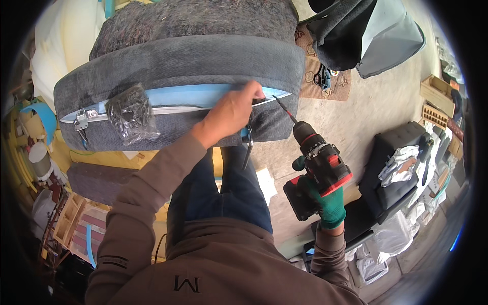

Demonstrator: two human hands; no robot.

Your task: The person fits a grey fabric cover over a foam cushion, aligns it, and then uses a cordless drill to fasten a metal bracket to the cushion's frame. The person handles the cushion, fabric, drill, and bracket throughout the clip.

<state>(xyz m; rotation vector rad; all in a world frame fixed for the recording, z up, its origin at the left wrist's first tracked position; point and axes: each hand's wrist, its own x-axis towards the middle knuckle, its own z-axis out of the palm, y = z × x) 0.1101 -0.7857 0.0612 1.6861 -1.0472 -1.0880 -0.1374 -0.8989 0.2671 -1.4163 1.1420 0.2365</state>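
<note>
My right hand (324, 203), in a green glove, grips a black and red cordless drill (323, 165). Its long bit points up and left, the tip beside the right end of a slit in a grey upholstered cushion (178, 58). Blue material (188, 95) shows through this slit. My bare left hand (231, 114) reaches over the slit, fingers closed near its right end by a small dark piece; what they hold is hidden. A clear plastic bag (133, 114) of dark contents rests across the slit. A metal bracket (81, 121) sits at its left end.
A metal lever piece (248, 140) hangs at the cushion's near edge. Scissors (320, 77) lie on a patterned brown mat (338, 89). Black and grey covers (351, 35) stand at the far right. A wooden crate (76, 218) is at the lower left; a black padded piece (394, 157) lies to the right.
</note>
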